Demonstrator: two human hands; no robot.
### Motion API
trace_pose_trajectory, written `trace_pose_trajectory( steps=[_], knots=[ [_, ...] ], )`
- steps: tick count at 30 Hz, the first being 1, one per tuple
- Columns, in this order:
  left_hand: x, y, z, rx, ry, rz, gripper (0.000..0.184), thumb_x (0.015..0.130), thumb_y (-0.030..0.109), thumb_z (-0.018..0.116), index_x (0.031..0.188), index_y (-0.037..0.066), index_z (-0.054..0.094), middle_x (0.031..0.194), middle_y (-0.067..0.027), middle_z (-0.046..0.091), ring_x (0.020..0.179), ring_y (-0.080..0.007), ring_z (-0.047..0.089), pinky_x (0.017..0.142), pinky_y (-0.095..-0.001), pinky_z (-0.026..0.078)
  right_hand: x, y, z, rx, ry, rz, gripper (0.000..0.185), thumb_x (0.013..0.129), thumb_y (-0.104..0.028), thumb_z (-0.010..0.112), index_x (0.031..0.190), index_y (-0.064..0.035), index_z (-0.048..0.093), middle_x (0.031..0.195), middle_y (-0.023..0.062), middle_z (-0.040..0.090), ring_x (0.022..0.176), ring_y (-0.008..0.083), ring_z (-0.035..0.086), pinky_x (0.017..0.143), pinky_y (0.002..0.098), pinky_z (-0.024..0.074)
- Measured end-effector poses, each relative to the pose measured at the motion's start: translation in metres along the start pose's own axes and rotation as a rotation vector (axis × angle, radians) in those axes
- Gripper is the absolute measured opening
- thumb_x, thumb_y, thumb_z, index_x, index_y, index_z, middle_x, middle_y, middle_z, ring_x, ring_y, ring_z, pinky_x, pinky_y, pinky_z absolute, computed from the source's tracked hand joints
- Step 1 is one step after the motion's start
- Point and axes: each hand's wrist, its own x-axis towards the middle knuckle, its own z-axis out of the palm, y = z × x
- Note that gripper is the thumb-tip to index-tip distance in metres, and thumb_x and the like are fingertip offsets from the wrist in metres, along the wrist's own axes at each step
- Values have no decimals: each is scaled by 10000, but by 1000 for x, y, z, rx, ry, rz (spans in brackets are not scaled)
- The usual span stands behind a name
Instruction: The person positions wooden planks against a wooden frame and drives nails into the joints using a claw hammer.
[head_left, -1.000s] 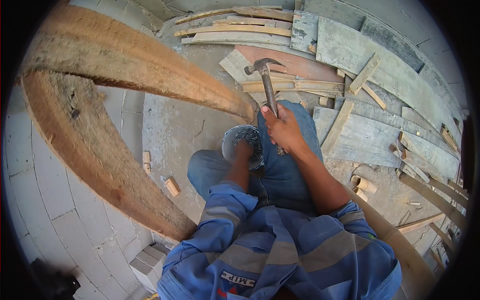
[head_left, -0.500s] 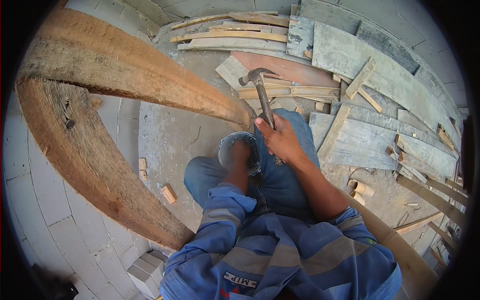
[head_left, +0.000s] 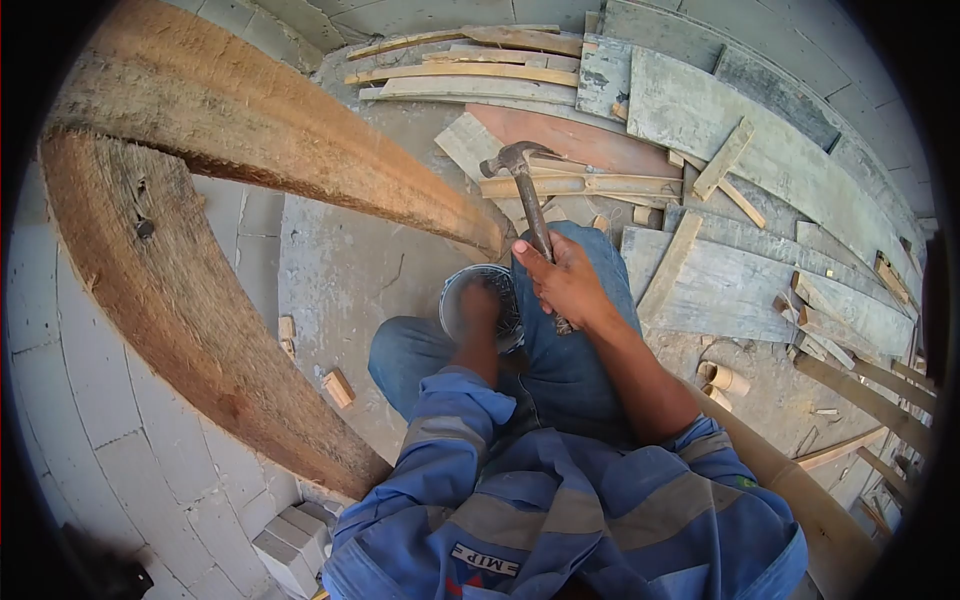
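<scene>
A dark-headed steel claw hammer (head_left: 530, 195) with a worn brown handle is held in the right hand (head_left: 575, 283), whose fingers are closed around the lower handle with the thumb laid along it. The head is pointed far, with the claw turned right; by this low grip, most of the handle seems to be left free. The hammer is held above the right leg of the faded blue jeans (head_left: 405, 350), where the arm can probably be rested. The left hand (head_left: 478, 302) is lowered into a round, pale-rimmed bucket (head_left: 452, 322); its fingers are blurred and hidden, so how far they are opened, or whether anything is gripped, cannot be told. The bucket is set between the legs, presumably for easy reach. To the left, a rough brown timber beam (head_left: 200, 310) is met by a second, longer brown beam (head_left: 270, 125) above a grey block surface (head_left: 110, 370).
</scene>
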Motion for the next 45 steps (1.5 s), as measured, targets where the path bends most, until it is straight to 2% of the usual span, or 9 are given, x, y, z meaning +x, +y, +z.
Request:
trace_pose_trajectory(
  steps=[4, 13, 16, 22, 28, 34, 40, 43, 45],
  knots=[
    [-3, 9, -7, 121, -14, -63, 272, 905, 343, 641, 1054, 164, 781, 1095, -170, 737, 1012, -405, 703, 890, -499, 557, 0, -6, -2, 34, -31, 11, 347, 981, -414, 680, 954, -111, 512, 636, -52, 432, 478, 56, 402, 403, 249, 353],
    [1, 2, -7, 108, -193, 203, 293, 885, 296, 621, 1088, 140, 764, 1049, -198, 731, 980, -430, 697, 881, -527, 548, 0, -4, -3, 53, -41, 23, 350, 978, -413, 686, 948, -113, 507, 643, -54, 424, 496, 52, 401, 407, 244, 356],
    [-2, 11, -6, -43, 59, 138, 306, 880, 273, 622, 1131, 152, 748, 1051, -199, 731, 972, -433, 698, 871, -534, 549, 0, -6, -2, 64, -32, 34, 349, 975, -409, 691, 940, -115, 506, 645, -53, 424, 491, 51, 397, 406, 241, 359],
    [2, 2, 3, 160, 8, 81, 290, 898, 278, 612, 1113, 140, 749, 1105, -176, 732, 999, -404, 706, 882, -537, 551, 2, -7, -4, 113, -33, 52, 350, 971, -409, 696, 921, -121, 502, 654, -47, 429, 480, 55, 399, 405, 239, 359],
    [-3, 19, -16, 157, -142, -85, 341, 901, 336, 627, 1070, 73, 762, 1138, -187, 722, 1104, -385, 681, 954, -516, 535, 2, -8, -6, 103, -24, 51, 370, 960, -421, 708, 914, -127, 488, 661, -43, 435, 482, 54, 401, 406, 238, 360],
    [20, -20, 10, 445, -441, 268, 445, 845, 397, 688, 1099, 36, 747, 1209, -230, 691, 1140, -396, 661, 985, -478, 525, 3, -6, -6, 157, -23, 56, 363, 960, -412, 710, 932, -126, 487, 665, -49, 435, 486, 45, 399, 409, 235, 357],
    [30, -42, 20, 481, -643, 223, 331, 855, 263, 661, 1081, 40, 756, 1215, -218, 695, 1117, -381, 672, 993, -479, 516, 4, -8, -5, 166, -22, 59, 351, 965, -404, 708, 954, -125, 496, 677, -49, 439, 492, 43, 405, 412, 234, 357],
    [36, -38, 16, 471, -360, 125, 342, 877, 316, 630, 1115, 112, 766, 1214, -137, 717, 1121, -341, 681, 982, -447, 522, 5, -8, -6, 175, -22, 61, 351, 966, -406, 706, 955, -124, 497, 678, -50, 439, 492, 43, 406, 413, 236, 357],
    [64, -74, 60, 458, -301, 146, 329, 885, 309, 613, 1110, 130, 771, 1219, -109, 720, 1109, -319, 691, 968, -440, 529, 6, -8, -5, 174, -10, 66, 348, 968, -403, 705, 953, -124, 497, 679, -50, 439, 493, 43, 407, 414, 237, 358]
  ],
)
